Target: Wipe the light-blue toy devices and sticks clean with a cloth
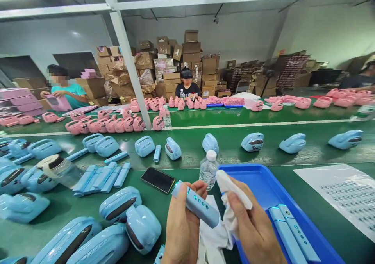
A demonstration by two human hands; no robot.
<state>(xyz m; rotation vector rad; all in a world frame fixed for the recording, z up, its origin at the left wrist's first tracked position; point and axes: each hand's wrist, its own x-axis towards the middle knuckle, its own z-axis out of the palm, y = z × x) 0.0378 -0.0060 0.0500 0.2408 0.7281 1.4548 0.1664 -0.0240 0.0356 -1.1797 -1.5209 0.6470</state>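
My left hand (182,227) grips a light blue bar-shaped part (195,204) with a row of small buttons, held slanted at the bottom centre. My right hand (254,228) holds a white cloth (231,195) just right of the bar's lower end, its folded tip pointing up and left. More white cloth (211,236) lies under both hands. Two similar blue bars (288,231) lie in the blue tray (260,178) to the right. A small clear water bottle (209,169) stands just beyond my hands.
Several light blue housings (120,205) and blue bars (101,176) cover the green table on the left, beside a black phone (158,179) and a tape roll (58,169). A clear sticker sheet (345,195) lies right. Pink housings (117,124) and three seated people are farther back.
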